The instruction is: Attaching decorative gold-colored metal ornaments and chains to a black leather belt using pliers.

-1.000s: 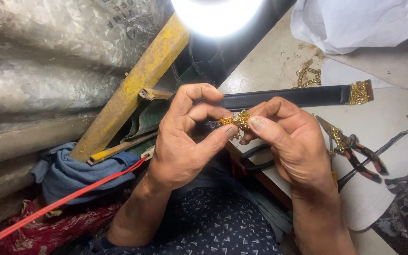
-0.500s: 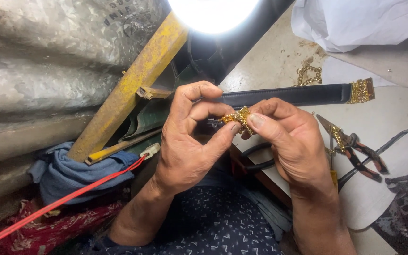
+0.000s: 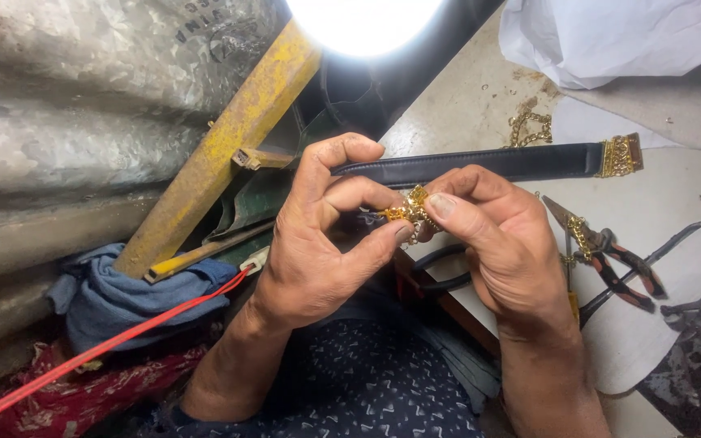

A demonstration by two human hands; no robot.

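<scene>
A small gold ornament piece [image 3: 406, 208] is pinched between both my hands above my lap. My left hand [image 3: 318, 235] grips it with thumb and fingertips from the left. From the right, my right hand [image 3: 501, 243] presses it with the thumb and bent fingers. Just behind the hands a black strap [image 3: 488, 165] lies on the worktop, ending in a gold clasp [image 3: 620, 155] at the right.
Red-handled pliers [image 3: 610, 255] and a thin gold chain [image 3: 575, 235] lie right of my right hand. More gold chain [image 3: 526, 126] sits behind the strap. A white cloth [image 3: 618, 36] is at top right, a yellow beam [image 3: 229, 142] and bright lamp [image 3: 363, 20] at left.
Both hands stay together on the gold piece; the fingers shift only slightly. The strap and tools have not moved.
</scene>
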